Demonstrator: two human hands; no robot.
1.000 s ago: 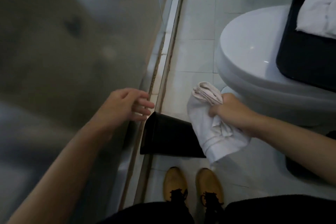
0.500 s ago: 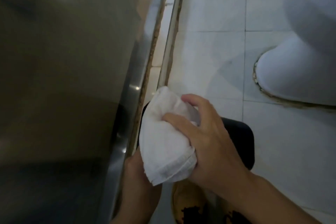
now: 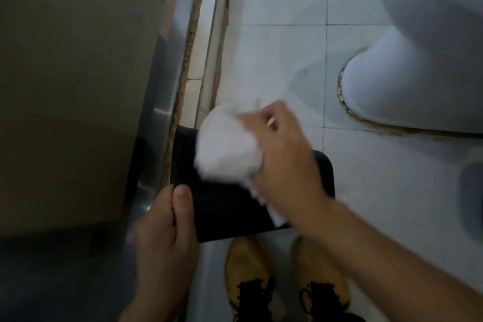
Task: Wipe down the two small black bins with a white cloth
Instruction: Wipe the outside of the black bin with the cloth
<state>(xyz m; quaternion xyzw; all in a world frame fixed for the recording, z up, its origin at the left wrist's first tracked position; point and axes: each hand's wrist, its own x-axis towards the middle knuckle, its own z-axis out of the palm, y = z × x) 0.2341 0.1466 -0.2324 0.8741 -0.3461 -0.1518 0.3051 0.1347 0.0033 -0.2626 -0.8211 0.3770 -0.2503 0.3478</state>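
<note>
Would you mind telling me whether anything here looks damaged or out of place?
Yes: the sealant around the toilet base is brown and crumbling along its edge, with ragged gaps against the floor tiles. The strip beside the metal rail looks similarly worn and discoloured.

Left hand (image 3: 167,238) at 7 o'clock, thumb and fingers (image 3: 163,198) pinched together. Right hand (image 3: 285,162) center, fingers curled tight, forearm exits 4 o'clock.
</note>
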